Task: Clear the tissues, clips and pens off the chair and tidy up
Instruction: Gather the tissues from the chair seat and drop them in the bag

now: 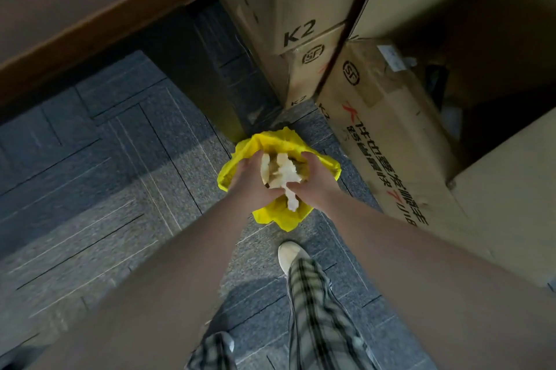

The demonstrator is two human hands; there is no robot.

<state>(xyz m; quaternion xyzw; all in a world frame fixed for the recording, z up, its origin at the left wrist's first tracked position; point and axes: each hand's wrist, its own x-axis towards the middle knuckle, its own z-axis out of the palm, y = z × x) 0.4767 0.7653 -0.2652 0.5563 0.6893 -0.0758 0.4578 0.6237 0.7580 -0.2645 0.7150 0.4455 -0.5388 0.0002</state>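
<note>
A bunch of crumpled white tissues [282, 175] is held between both my hands, directly above a yellow plastic bag [272, 216] that sits on the floor. My left hand [252, 181] cups the tissues from the left, my right hand [314, 186] from the right, fingers curled around them. A strip of tissue hangs down between my wrists. The bag's mouth is mostly hidden under my hands. No clips, pens or chair are in view.
Large cardboard boxes [304, 23] stand close behind and to the right of the bag, one [391, 141] lying tilted. A brown-edged table [99, 11] fills the upper left. Grey carpet tiles [105, 159] cover the floor. My shoe [290, 255] stands just below the bag.
</note>
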